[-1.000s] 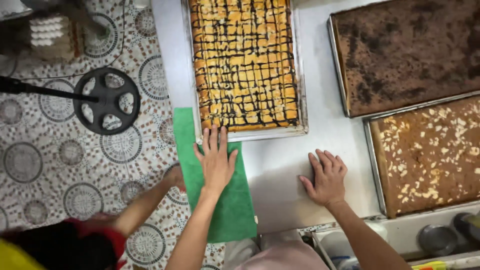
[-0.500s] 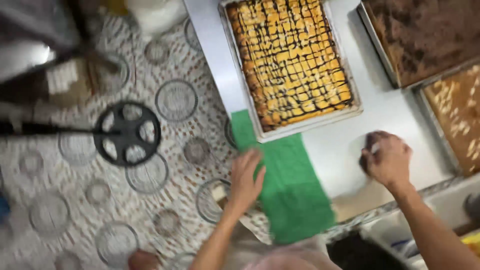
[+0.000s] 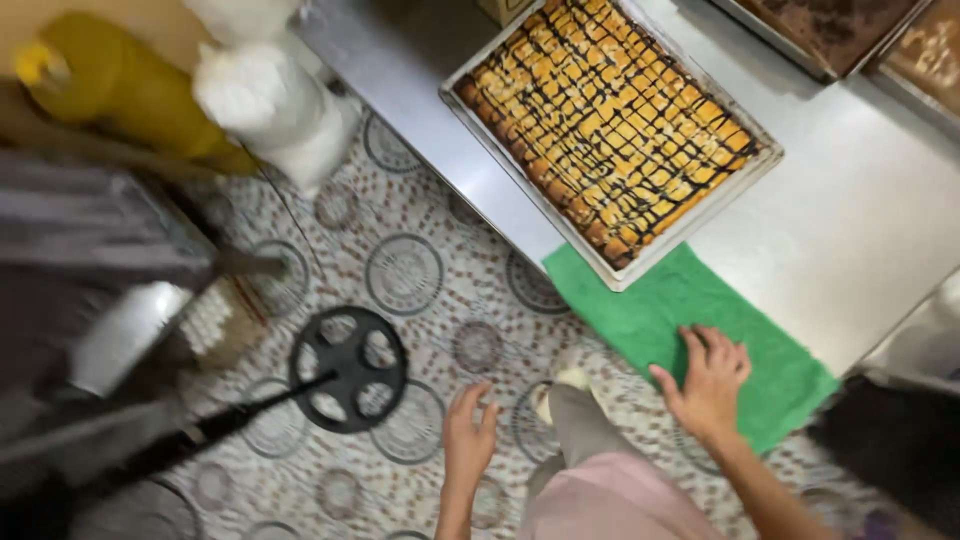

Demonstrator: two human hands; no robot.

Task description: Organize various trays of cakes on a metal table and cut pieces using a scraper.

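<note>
Right hand (image 3: 708,385) lies flat, fingers spread, pressing the green cloth (image 3: 690,330) at the desk (image 3: 860,240) edge beside the pastry tray (image 3: 612,128). Left hand (image 3: 468,440) hangs released, empty, over the floor (image 3: 410,270).

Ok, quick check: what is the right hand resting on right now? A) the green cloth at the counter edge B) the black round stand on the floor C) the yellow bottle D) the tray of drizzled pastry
A: the right hand lies flat, fingers spread, on the green cloth, just below the pastry tray; the left hand hangs free over the patterned floor.
</note>
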